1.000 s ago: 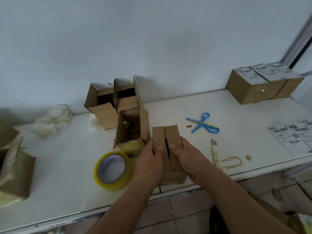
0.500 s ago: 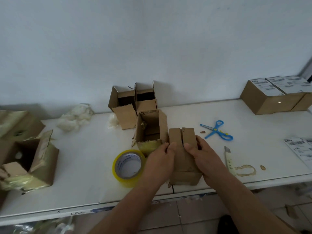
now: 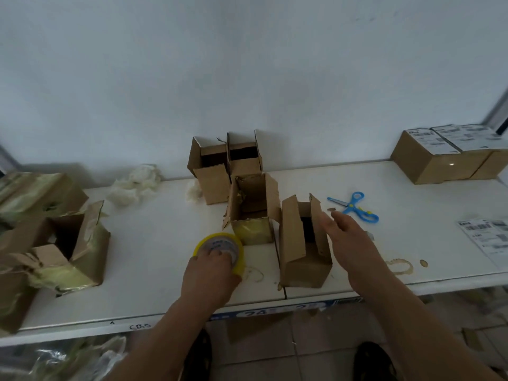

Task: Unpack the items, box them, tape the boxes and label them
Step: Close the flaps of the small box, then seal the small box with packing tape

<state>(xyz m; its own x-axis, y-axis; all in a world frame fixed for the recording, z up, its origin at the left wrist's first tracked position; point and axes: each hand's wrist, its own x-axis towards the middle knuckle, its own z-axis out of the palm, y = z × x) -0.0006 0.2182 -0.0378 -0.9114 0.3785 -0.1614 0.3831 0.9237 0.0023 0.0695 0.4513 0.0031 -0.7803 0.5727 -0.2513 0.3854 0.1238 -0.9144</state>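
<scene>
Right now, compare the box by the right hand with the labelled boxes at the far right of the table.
The box by the right hand stands with its top flaps open; the labelled boxes are closed. It carries no label; they have white labels on top. It sits at the table's near edge; they sit by the wall. All are plain brown cardboard.

A white table [image 3: 154, 273] runs across the middle of the frame, set against a pale blue-grey wall [image 3: 247, 64] that fills the upper half. Right of centre on the tabletop lie blue scissors [image 3: 354, 207] with yellow accents at the pivot, blades pointing left, and just to their left is a small brown scrap [image 3: 332, 209]. Lower right on the table, a brown ring-shaped stain [image 3: 400, 266] has a small brown spot [image 3: 423, 263] beside it. Below the table edge, along the bottom of the frame, a tiled floor [image 3: 310, 361] shows, with two dark shoes [image 3: 375, 362] on it. At the lower left, crumpled clear plastic [image 3: 82, 358] lies under the table.
</scene>
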